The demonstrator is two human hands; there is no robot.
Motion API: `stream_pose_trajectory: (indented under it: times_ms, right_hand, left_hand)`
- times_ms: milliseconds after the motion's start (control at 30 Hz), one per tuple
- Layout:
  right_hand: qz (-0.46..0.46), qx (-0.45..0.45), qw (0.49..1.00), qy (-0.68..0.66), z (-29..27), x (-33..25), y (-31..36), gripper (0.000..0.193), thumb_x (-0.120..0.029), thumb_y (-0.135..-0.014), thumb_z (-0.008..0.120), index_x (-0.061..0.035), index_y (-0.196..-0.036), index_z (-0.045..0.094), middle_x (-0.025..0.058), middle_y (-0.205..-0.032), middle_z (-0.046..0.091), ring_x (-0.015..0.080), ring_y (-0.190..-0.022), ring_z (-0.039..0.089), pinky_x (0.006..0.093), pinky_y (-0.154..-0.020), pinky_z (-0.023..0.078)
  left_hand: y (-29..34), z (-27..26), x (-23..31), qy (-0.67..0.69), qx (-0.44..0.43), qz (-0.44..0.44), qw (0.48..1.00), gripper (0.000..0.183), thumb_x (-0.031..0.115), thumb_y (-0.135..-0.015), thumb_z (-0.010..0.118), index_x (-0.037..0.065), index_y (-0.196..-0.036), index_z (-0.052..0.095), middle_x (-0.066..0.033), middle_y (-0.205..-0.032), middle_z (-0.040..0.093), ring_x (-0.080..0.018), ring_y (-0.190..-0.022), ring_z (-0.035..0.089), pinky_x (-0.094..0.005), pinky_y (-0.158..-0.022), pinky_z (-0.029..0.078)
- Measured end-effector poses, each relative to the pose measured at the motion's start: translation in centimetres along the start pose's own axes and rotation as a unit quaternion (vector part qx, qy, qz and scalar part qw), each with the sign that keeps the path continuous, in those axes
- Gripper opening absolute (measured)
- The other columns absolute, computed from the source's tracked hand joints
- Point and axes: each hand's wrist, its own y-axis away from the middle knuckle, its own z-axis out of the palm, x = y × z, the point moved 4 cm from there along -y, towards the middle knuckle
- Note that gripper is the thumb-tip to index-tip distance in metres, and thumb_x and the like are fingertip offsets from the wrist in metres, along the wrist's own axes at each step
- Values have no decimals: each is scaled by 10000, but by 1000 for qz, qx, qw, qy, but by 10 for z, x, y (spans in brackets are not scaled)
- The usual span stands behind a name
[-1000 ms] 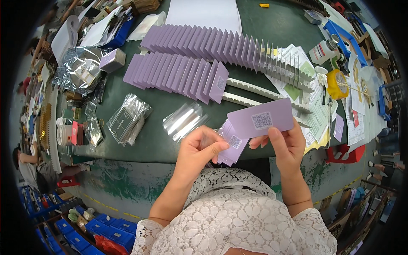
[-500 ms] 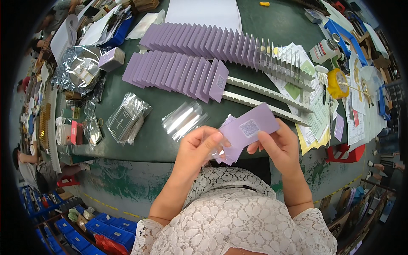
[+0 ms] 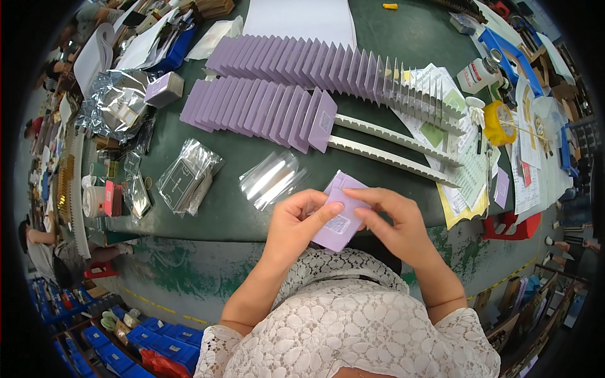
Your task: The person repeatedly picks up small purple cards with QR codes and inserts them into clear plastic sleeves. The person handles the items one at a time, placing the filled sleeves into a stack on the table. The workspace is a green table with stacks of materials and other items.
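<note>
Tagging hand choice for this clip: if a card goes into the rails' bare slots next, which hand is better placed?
Probably the right hand: it sits nearer the bare part of the slotted rails, while the left hand grips the purple cards, thumb on top.

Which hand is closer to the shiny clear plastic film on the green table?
Left. The left hand is just below and right of the plastic film; the right hand is farther right, beside the purple rectangular cards.
</note>
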Motion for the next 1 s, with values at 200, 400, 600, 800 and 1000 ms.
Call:
stream_pose_trajectory:
  times_ms: [200,400,600,800,1000]
  right_hand:
    - [-44,49,976,210,-18,-3,-11,360,-106,-834,687,-33,-1178,607,94,-1016,582,205,-913,554,319,-816,459]
    - [-196,91,946,243,-22,-18,-65,569,-167,-768,742,-88,-1286,520,138,-1240,503,326,-1138,478,399,-973,390]
    - [-210,44,924,318,-7,-5,-111,730,-261,-715,789,-131,-1353,459,160,-1352,430,346,-1219,444,425,-1023,365]
    - [-234,41,953,188,-17,-18,-85,736,-209,-683,823,-112,-1318,463,147,-1376,417,312,-1260,433,406,-1043,354]
    - [-168,-7,985,26,-14,6,-31,764,-119,-636,852,-94,-1292,461,152,-1397,412,270,-1296,415,381,-1068,326]
  left_hand:
    - [-12,-36,6,0,113,14,994,196,214,-929,611,25,-980,620,-29,-814,640,-17,-593,444,-158,-454,276]
    - [-11,-38,6,42,100,4,994,191,240,-927,614,49,-941,604,-23,-793,615,-14,-545,433,-159,-430,237]
    - [-5,-35,8,32,91,-11,995,209,257,-937,598,49,-919,612,-13,-737,603,-17,-506,413,-165,-433,242]
    - [-3,-32,8,25,60,-23,998,241,242,-954,550,9,-931,601,-34,-714,593,-29,-469,402,-169,-417,245]
    - [-3,-5,0,31,-45,-49,997,143,149,-926,603,6,-934,606,-53,-700,619,-24,-472,406,-167,-442,280]
